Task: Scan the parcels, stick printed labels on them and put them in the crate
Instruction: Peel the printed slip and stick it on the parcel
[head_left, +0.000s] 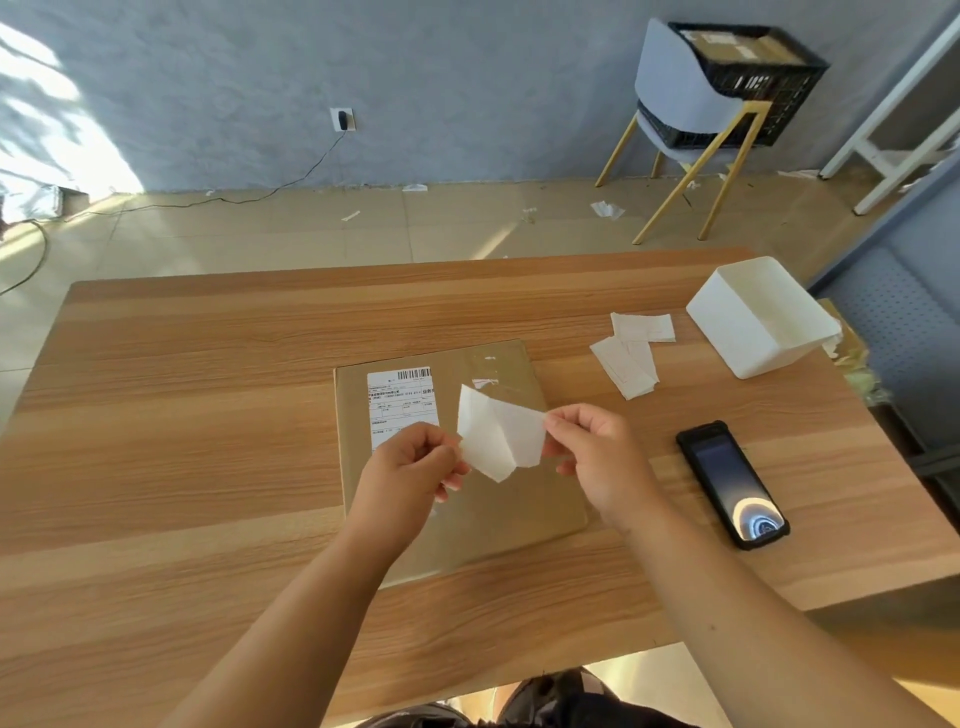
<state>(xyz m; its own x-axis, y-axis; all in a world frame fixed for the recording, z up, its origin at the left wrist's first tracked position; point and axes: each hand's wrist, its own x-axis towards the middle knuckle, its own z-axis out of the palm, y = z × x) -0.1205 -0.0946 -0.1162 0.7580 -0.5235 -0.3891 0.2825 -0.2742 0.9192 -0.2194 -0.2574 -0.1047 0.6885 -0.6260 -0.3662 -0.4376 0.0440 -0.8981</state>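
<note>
- Table: you have a wide stretch of bare wood to the left of the parcel and a bare band between the parcel's far edge and the table's far edge.
- Cardboard parcel: lies flat at the middle of the table, slightly skewed; its near edge sits well back from the table's near edge. 1 printed shipping label is stuck on its far-left part.
- Right side is tighter: the handheld scanner lies face up just right of the parcel, apart from it, near the table's right edge.
- White bin sits at the far-right corner; loose paper strips lie between it and the parcel.
- Black crate rests on a chair by the wall, well apart from the table, with brown parcels inside.
- White label sheet: held in the air over the parcel, creased down its middle, between your 2 hands.
- Left hand: fingers curled, thumb and fingertips pinching the sheet's left edge; forearm crosses the parcel's near-left corner.
- Right hand: back toward the camera, thumb and forefinger pinching the sheet's right corner, other fingers curled under.
</note>
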